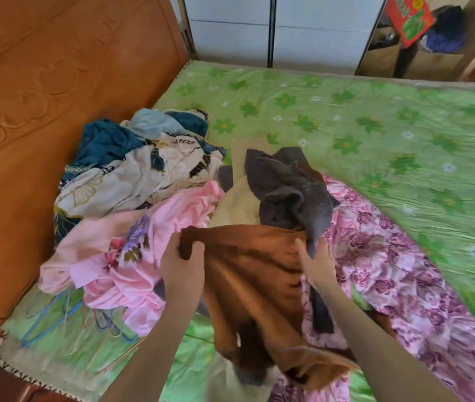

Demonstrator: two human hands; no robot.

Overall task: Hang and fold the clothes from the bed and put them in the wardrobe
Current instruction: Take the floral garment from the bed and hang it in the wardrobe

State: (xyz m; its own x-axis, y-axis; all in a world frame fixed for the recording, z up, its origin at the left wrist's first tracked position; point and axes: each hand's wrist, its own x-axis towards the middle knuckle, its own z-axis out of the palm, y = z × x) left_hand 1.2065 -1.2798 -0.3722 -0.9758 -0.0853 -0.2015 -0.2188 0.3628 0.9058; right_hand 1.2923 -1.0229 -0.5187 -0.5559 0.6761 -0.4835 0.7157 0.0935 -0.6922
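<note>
Brown garment (248, 265) soft matt cloth; headboard (56, 111) carved glossy wood; bedsheet (375, 126) crinkled cloth.

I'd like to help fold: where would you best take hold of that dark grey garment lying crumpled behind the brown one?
Probably by its far edge, the flatter part toward the wardrobe. The dark grey garment lies bunched, with its near end tucked against the brown garment that the left hand and right hand hold up. Coming from above at the far side should avoid both hands and lift it free.
</note>
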